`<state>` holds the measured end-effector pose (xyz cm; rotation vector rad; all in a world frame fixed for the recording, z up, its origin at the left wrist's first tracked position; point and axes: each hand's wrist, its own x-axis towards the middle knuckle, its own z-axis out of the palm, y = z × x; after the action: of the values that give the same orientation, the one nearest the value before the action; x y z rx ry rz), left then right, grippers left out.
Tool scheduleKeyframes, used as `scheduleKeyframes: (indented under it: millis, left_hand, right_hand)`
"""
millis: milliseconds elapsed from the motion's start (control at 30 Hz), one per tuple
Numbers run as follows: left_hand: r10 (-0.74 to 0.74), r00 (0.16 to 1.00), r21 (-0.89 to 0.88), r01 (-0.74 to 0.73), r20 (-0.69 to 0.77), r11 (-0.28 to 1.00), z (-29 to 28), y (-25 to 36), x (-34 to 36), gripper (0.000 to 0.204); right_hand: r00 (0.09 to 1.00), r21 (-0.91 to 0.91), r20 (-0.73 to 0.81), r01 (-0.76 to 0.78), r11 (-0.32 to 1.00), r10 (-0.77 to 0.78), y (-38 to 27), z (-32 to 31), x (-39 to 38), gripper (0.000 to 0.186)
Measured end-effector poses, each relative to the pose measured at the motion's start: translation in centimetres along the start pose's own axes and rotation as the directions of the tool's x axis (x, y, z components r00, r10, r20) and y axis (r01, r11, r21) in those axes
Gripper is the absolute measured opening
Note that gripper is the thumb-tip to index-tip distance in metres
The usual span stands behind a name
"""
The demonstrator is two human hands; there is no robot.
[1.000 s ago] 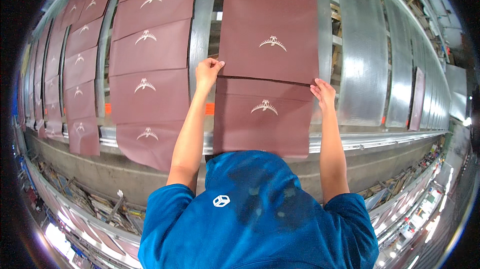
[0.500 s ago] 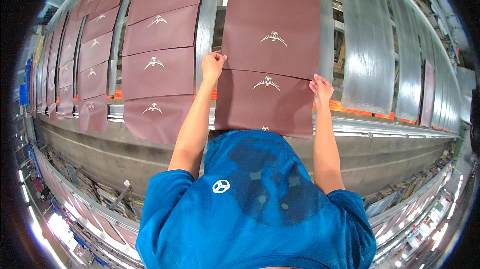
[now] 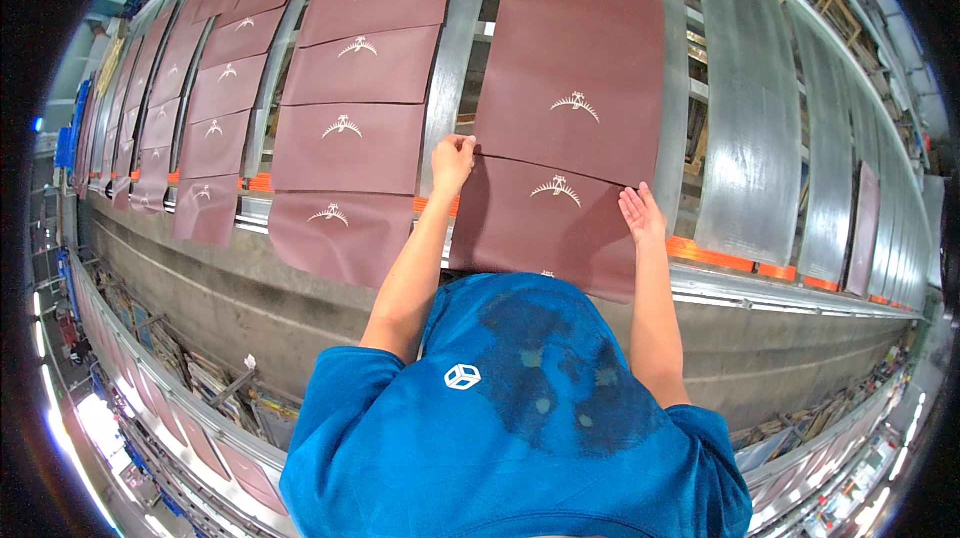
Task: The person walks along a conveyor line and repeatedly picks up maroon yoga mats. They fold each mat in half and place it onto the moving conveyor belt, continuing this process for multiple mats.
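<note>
In front of me a large maroon sheet (image 3: pixel 570 48) with rounded far corners and a pale arched print lies on a metal panel. Its near edge overlaps a second maroon sheet (image 3: pixel 540 228), which hangs toward my body. With thumb and fingers pinched, my left hand (image 3: pixel 454 164) is closed on the left near corner of the upper sheet. At the right end of that same edge, my right hand (image 3: pixel 643 212) has its fingers stretched out, palm turned inward, touching or very near the sheet's border; exact contact is hard to make out.
Rows of overlapping printed maroon sheets (image 3: pixel 350 148) cover the panels to the left. Bare metal panels (image 3: pixel 750 108) stretch away on the right, with gaps between them. An orange strip (image 3: pixel 710 255) and a metal rail (image 3: pixel 770 300) run along the near edge.
My view has shifted, so the scene sits lower and farther right. My right hand's fingers have gone from a pinch on the sheet's corner to stretched out. My left hand keeps its pinch.
</note>
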<state>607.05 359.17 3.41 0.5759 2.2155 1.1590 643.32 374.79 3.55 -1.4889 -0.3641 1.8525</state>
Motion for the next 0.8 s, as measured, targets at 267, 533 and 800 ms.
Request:
scheduleKeyframes:
  millis: [267,533,800]
  left_hand:
    - [0.064,0.997,0.123,-0.06,-0.031,0.991,0.6,1.3,0.7,0.025]
    - [-0.172,0.976,-0.438,0.212,0.131,0.874,1.6,3.4,2.2,0.019]
    - [-0.118,0.975,-0.232,0.16,0.186,0.959,-1.5,3.7,-0.2,0.016]
  right_hand:
    - [0.988,-0.136,-0.035,0.145,0.98,-0.151,-1.4,2.6,1.3,0.035]
    - [0.979,-0.229,0.038,0.204,0.952,-0.201,-3.6,2.6,1.5,0.038]
    - [0.973,-0.337,0.146,0.221,0.915,-0.181,-3.9,0.8,-1.9,0.016]
